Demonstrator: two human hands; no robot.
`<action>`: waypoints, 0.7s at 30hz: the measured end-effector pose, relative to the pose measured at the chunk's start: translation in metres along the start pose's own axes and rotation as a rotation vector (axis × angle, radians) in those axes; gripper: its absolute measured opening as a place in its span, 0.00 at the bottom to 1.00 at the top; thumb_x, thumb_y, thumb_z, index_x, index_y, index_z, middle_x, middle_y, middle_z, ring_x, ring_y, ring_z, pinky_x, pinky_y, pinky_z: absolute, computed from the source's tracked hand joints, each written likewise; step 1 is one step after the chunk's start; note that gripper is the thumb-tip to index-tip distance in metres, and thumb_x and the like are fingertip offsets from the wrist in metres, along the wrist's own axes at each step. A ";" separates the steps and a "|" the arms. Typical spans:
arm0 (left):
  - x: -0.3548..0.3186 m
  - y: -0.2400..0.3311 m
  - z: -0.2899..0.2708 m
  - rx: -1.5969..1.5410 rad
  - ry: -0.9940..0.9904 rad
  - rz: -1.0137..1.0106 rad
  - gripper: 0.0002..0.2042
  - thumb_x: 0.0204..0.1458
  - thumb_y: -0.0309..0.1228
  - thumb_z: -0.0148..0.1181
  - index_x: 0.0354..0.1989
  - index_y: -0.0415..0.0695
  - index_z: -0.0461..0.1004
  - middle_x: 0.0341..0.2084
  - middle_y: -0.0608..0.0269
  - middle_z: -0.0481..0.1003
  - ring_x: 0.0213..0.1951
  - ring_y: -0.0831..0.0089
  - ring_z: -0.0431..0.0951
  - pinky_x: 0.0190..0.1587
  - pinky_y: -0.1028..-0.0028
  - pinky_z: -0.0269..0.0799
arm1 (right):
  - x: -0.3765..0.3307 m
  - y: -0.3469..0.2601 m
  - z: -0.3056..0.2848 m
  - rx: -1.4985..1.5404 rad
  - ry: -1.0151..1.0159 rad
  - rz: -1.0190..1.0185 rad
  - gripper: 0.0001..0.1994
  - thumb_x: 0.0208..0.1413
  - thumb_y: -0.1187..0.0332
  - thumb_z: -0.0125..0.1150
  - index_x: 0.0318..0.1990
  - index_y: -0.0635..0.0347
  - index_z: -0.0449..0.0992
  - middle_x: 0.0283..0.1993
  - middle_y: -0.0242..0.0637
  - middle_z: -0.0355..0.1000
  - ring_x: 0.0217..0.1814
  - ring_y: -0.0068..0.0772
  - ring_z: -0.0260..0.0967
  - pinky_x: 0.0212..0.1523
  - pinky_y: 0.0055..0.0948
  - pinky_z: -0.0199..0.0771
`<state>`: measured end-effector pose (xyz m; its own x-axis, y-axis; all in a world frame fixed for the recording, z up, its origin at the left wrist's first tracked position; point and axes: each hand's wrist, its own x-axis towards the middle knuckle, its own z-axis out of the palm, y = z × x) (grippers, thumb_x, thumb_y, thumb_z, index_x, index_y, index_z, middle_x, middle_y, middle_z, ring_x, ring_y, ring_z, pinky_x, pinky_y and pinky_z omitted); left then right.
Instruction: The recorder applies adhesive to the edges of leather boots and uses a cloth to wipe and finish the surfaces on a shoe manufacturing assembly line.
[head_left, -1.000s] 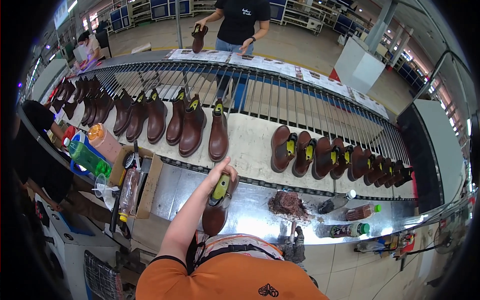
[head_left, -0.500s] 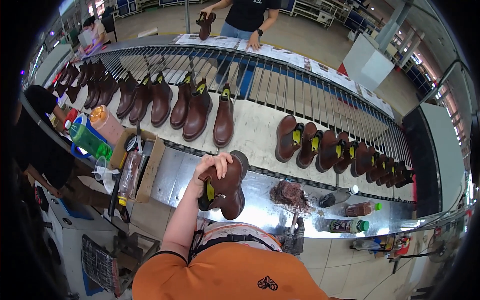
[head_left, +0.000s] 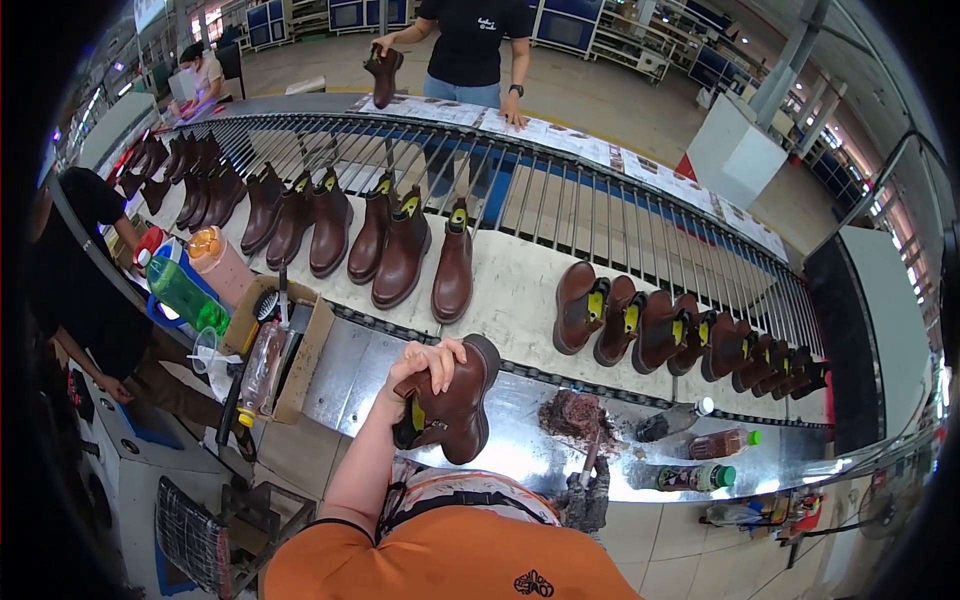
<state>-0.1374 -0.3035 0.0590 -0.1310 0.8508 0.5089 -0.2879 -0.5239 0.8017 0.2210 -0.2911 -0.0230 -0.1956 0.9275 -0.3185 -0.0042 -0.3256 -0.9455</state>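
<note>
My left hand [head_left: 432,362] is closed round a brown leather ankle boot [head_left: 462,408], gripping it near the heel. The boot lies tipped over above the metal table, its yellow-green lining showing at the opening. At the table's near edge is my right hand [head_left: 588,500] in a dark, stained glove. Its fingers seem wrapped round a thin stick-like handle [head_left: 592,452], whose far end reaches toward a dark brown, crumpled rag-like lump [head_left: 575,413]. How the gloved fingers sit is partly unclear.
Brown boots [head_left: 402,255] stand on the pale conveyor [head_left: 505,270] at left; others [head_left: 578,310] line its right side. A cardboard box [head_left: 300,365] holds brushes and bottles. Several bottles [head_left: 725,443] lie at right. Across the rack, a person [head_left: 475,50] holds a boot [head_left: 382,77]; another stands at left.
The view has tilted, so the table and boots sit lower in the picture. My left hand keeps its hold on the boot. The person across has lowered their boot slightly relative to the rack.
</note>
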 end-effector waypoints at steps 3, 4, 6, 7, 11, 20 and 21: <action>0.001 0.000 0.001 -0.005 0.018 0.002 0.24 0.50 0.45 0.47 0.08 0.41 0.71 0.10 0.63 0.69 0.25 0.72 0.68 0.51 0.68 0.56 | -0.001 -0.003 0.006 0.220 -0.021 0.129 0.32 0.53 0.84 0.46 0.65 0.49 0.48 0.32 0.35 0.65 0.22 0.21 0.63 0.19 0.22 0.66; 0.000 -0.002 -0.002 -0.008 -0.001 0.007 0.24 0.50 0.45 0.47 0.08 0.41 0.71 0.10 0.63 0.69 0.26 0.72 0.69 0.51 0.68 0.56 | 0.009 0.030 -0.009 0.133 -0.020 0.094 0.31 0.53 0.83 0.47 0.64 0.48 0.50 0.33 0.37 0.67 0.21 0.24 0.63 0.19 0.25 0.67; 0.001 -0.004 -0.005 -0.011 -0.018 0.009 0.24 0.50 0.45 0.47 0.08 0.41 0.71 0.10 0.63 0.69 0.27 0.72 0.69 0.51 0.69 0.56 | 0.009 0.038 -0.018 0.488 0.024 0.293 0.26 0.54 0.80 0.48 0.60 0.50 0.54 0.33 0.38 0.67 0.20 0.27 0.63 0.19 0.28 0.67; 0.001 -0.004 -0.006 -0.015 -0.020 0.012 0.24 0.50 0.46 0.47 0.08 0.41 0.71 0.10 0.63 0.69 0.28 0.71 0.69 0.51 0.69 0.56 | 0.012 0.042 -0.019 0.485 0.024 0.297 0.26 0.54 0.80 0.48 0.60 0.50 0.54 0.33 0.38 0.67 0.20 0.27 0.63 0.19 0.28 0.67; 0.001 -0.002 -0.005 -0.018 -0.019 0.008 0.24 0.49 0.46 0.48 0.08 0.41 0.70 0.10 0.63 0.69 0.29 0.71 0.68 0.50 0.68 0.56 | 0.012 0.032 -0.014 0.446 0.044 0.263 0.24 0.54 0.80 0.49 0.58 0.51 0.55 0.33 0.38 0.67 0.20 0.27 0.63 0.19 0.29 0.68; -0.005 -0.001 -0.009 -0.008 -0.014 0.024 0.26 0.50 0.50 0.49 0.09 0.42 0.72 0.10 0.62 0.69 0.32 0.70 0.68 0.50 0.68 0.56 | 0.003 -0.005 0.001 0.359 0.078 0.173 0.21 0.55 0.78 0.49 0.56 0.53 0.57 0.33 0.39 0.67 0.20 0.29 0.63 0.19 0.30 0.68; -0.006 0.000 -0.008 0.003 -0.014 0.027 0.26 0.50 0.50 0.48 0.09 0.42 0.72 0.10 0.62 0.69 0.31 0.70 0.68 0.50 0.68 0.56 | 0.002 -0.007 0.002 0.346 0.083 0.166 0.21 0.55 0.78 0.49 0.55 0.53 0.57 0.33 0.39 0.67 0.20 0.29 0.63 0.19 0.30 0.68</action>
<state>-0.1448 -0.3085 0.0536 -0.1254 0.8358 0.5345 -0.2812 -0.5466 0.7887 0.2182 -0.2872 -0.0174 -0.1413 0.8640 -0.4832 -0.3128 -0.5021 -0.8062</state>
